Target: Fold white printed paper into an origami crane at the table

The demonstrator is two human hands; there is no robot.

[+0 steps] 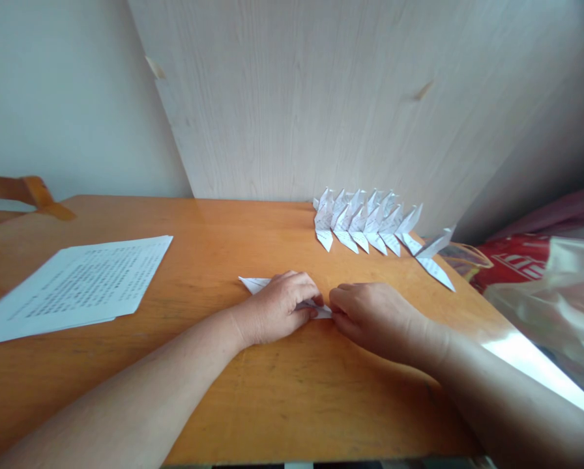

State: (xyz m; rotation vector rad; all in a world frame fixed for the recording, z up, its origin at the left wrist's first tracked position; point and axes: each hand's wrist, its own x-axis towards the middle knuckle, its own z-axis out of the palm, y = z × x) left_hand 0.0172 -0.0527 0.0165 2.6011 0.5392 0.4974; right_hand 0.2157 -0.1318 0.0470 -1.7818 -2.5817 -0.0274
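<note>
A folded piece of white paper [253, 284] lies on the wooden table in front of me, mostly covered by my hands. My left hand [288, 305] rests over its middle, thumb and fingers closed on it. One pointed end sticks out to the left of that hand. At the paper's right tip, my right hand [370, 319] is curled with its fingers pinching the end. A short stretch of paper shows between both hands. Beyond them stand several folded paper figures [358, 225] in rows, with one more paper figure [433, 257] apart at the right.
A stack of printed sheets [96, 280] lies on the left of the table [253, 404]. A pale wood-grain panel [296, 98] rises behind the table. Past the right edge are red and whitish bags [517, 264]. A wooden chair back [32, 192] stands at far left.
</note>
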